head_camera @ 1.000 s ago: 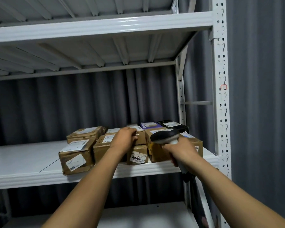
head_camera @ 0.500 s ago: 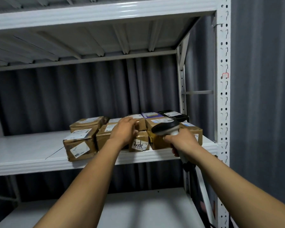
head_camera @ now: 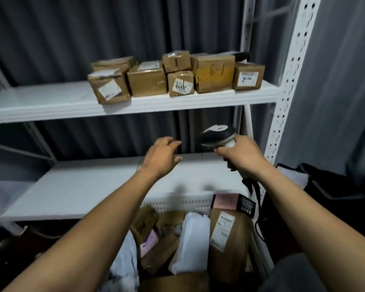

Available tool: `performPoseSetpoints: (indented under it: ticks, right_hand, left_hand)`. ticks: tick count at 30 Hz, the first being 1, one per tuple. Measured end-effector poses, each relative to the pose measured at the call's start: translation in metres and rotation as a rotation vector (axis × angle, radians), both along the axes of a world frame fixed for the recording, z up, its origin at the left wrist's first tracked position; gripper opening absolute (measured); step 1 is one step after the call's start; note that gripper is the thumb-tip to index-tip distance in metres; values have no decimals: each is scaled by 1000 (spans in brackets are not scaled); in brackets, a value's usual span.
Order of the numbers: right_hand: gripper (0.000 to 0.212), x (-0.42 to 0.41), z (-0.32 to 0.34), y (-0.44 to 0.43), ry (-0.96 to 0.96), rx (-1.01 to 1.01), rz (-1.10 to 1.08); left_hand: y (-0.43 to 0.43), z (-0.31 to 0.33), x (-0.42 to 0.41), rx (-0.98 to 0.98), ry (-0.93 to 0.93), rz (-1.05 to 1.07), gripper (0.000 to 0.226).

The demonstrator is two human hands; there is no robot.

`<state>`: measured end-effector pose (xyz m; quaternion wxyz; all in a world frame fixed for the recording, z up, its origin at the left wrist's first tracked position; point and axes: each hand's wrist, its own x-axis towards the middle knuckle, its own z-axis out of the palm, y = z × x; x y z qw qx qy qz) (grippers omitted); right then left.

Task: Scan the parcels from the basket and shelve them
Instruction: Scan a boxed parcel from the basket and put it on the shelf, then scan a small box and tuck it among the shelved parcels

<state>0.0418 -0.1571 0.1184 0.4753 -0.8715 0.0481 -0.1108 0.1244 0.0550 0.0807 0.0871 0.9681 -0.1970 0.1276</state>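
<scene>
Several brown cardboard parcels (head_camera: 147, 81) stand in a cluster on the upper white shelf (head_camera: 51, 104). My left hand (head_camera: 161, 158) hovers empty with relaxed fingers over the lower white shelf (head_camera: 82, 186), well below the parcels. My right hand (head_camera: 241, 153) grips the handle of a black-and-white barcode scanner (head_camera: 217, 135), its cable hanging down. Below, the white perforated basket (head_camera: 188, 203) holds several parcels: brown boxes, a white bag (head_camera: 193, 243), a brown mailer (head_camera: 227, 239) and a pink-labelled black box (head_camera: 233, 203).
A white perforated shelf upright (head_camera: 287, 85) stands at the right. Dark bags (head_camera: 325, 186) sit right of the basket. Grey corrugated wall runs behind the shelving. A cardboard box edge (head_camera: 173, 282) shows at the bottom.
My left hand has let go of the parcel on the upper shelf and dropped away. The view has tilted down, bringing the lower shelf and basket into sight. The scanner came down too.
</scene>
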Motion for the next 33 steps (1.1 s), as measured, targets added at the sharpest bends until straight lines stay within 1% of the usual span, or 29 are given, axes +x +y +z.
performPoseSetpoints:
  ticks: [7,10,13,17,20,24,28,30,33]
  right_hand:
    - [22,-17,-89,-25,153,-133,-30]
    - [27,-18,-122,-32,225,-125,-31]
    - [26,-17,-147,-48,270,-141,-38]
    - [20,-7,-160,-80,255,-139,-129]
    - [23,3,-161,-101,216,-150,-194]
    - [19,6,-165,-123,212,-136,-265]
    - [20,8,-168,-134,219,-97,-288]
    - [20,9,-170,-137,225,-73,-289]
    - [18,11,-170,-139,223,-37,-289]
  left_hand:
    - [-19,-125,-33,89,268,4,58]
    - [-27,-163,-41,91,391,24,59]
    - [-45,-188,-41,65,460,27,62]
    - [-91,-199,-24,-44,481,-58,65]
    - [-129,-206,-6,-90,470,-114,69]
    - [-169,-216,16,-47,474,-207,80]
    - [-185,-225,34,69,480,-303,90]
    - [-187,-229,39,114,444,-319,88]
    - [-182,-225,38,126,321,-324,79]
